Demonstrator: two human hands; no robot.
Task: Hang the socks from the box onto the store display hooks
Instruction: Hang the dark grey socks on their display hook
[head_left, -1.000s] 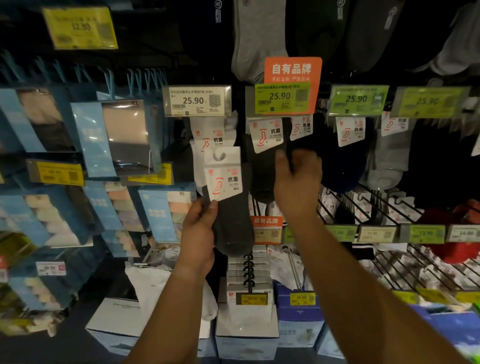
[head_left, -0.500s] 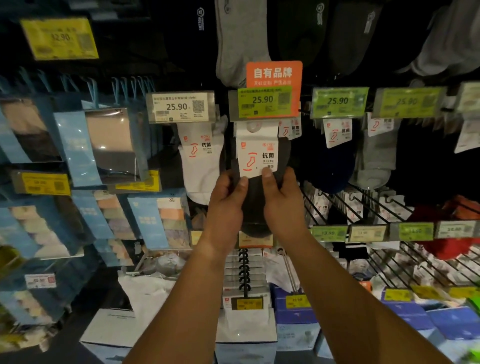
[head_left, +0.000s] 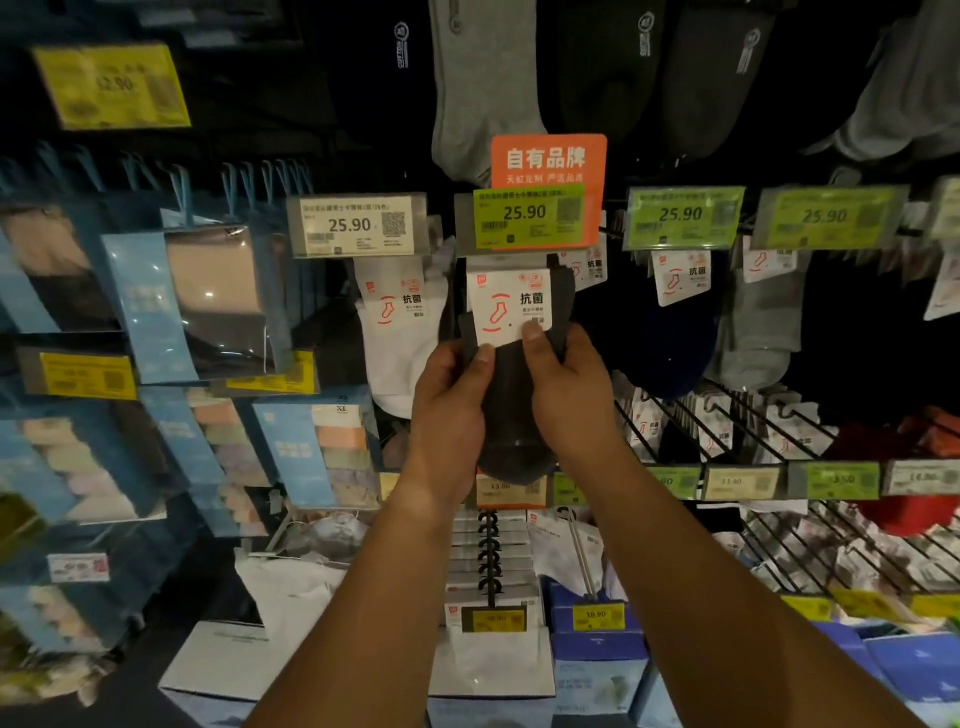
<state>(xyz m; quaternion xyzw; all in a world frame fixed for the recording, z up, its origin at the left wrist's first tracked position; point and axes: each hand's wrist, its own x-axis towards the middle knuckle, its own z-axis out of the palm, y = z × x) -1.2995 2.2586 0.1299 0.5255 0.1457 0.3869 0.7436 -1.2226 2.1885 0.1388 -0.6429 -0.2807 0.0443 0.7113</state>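
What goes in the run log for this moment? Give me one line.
stage: hanging | left hand: grips dark sock pack | right hand: grips it, thumb on white card | place: under 25.90 tag | hook: hidden

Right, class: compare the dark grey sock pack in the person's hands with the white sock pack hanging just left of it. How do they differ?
The dark grey sock pack is dark; the white sock pack is white. The left hand and right hand grip the grey pack, while nothing touches the white one. The grey pack sits under a green 25.90 tag, the white pack under a white 25.90 tag. Both carry matching white cards with a red sock logo.
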